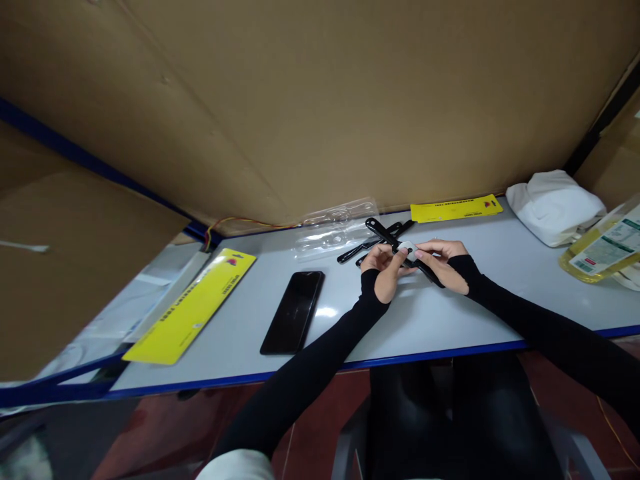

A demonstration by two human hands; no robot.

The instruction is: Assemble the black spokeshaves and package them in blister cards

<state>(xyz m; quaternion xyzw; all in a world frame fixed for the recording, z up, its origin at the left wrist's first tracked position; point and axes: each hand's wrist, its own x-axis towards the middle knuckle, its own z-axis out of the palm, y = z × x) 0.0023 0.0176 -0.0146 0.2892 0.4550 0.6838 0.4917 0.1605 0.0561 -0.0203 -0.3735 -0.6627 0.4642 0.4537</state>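
Both my hands hold a black spokeshave [383, 231] with a silver-grey metal piece at its middle, raised a little over the table. My left hand [385, 273] is closed around its near middle, the thumb by the metal piece. From the other side, my right hand [447, 263] grips it, with thumb and fingers at the metal piece. One black handle points up and left, the other down and right. Just behind my hands lie more black-handled tools [351, 253], overlapping and partly hidden by my left hand; they look like further spokeshaves.
Clear plastic blister packs [325, 233] lie at the back of the table [470, 317]. One yellow printed card [455, 209] is behind my hands, another yellow card [193, 310] far left. A black phone [293, 312] lies left of my hands. At right are a white cloth bundle [553, 207] and a bottle of yellow liquid [595, 257].
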